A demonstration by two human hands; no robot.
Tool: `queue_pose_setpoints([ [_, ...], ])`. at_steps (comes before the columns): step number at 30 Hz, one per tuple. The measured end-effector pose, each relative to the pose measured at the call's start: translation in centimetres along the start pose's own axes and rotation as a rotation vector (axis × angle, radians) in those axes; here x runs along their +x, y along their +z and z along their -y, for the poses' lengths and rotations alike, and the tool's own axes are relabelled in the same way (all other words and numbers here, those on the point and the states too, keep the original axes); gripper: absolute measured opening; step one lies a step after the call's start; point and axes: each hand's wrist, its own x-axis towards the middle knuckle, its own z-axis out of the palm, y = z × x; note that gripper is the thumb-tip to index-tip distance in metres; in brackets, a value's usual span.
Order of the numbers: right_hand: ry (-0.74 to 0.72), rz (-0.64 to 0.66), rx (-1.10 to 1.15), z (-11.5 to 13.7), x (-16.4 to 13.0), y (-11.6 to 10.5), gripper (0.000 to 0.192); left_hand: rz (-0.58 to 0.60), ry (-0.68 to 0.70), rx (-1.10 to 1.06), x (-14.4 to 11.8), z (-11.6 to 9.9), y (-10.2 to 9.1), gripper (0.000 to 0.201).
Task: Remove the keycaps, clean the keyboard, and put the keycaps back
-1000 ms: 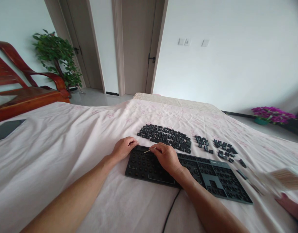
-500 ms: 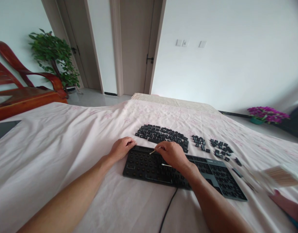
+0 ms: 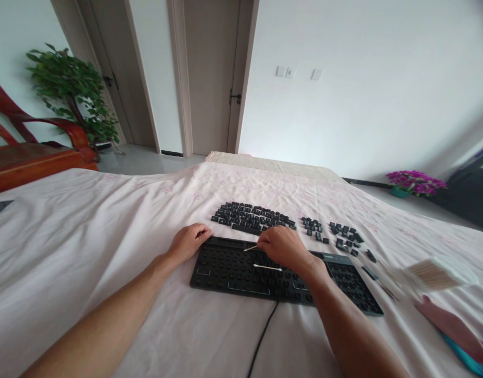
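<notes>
A black keyboard (image 3: 233, 270) with its keycaps off lies at a slant on the cloth. My left hand (image 3: 191, 242) is closed at its far left corner, fingers pressed together on the edge. Pinched in my right hand (image 3: 284, 245) is a cotton swab (image 3: 250, 248), its tip down near the top rows of bare switches. A second cotton swab (image 3: 267, 268) rests across the keyboard, just below my right hand. Black keycaps (image 3: 249, 214) are spread in a group behind the keyboard, and my right fingers hide part of the keyboard's upper edge.
More keycaps (image 3: 346, 236) lie to the right. Beyond them are a thin dark-handled tool (image 3: 370, 272), a clear pack of swabs (image 3: 436, 274) and a pink and blue item (image 3: 454, 328). A cable (image 3: 264, 336) runs toward me over the pale cloth (image 3: 147, 210).
The whole view has shifted, so things sit farther left. My right hand has moved right along the keyboard with its swab, uncovering the lying swab. My left hand stays at the corner.
</notes>
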Motion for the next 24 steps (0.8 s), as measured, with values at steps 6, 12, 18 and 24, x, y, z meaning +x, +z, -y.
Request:
queue_pose_setpoints([
  [6,0.012,0.006,-0.088,-0.4,-0.8,-0.9,0.025,0.001,-0.002,0.005,-0.1,-0.2,-0.1,0.035],
  [12,0.043,0.016,-0.184,-0.7,-1.9,-2.3,0.025,0.001,-0.007,0.012,0.0,-0.3,-0.2,0.036],
  [18,0.049,-0.009,-0.132,-1.1,-2.0,-2.8,0.026,0.009,-0.026,0.032,0.0,-0.4,-0.2,0.038],
  [24,-0.016,-0.025,-0.095,-1.0,-1.5,-1.7,0.027,0.012,-0.013,0.024,0.0,-0.2,-0.2,0.038],
])
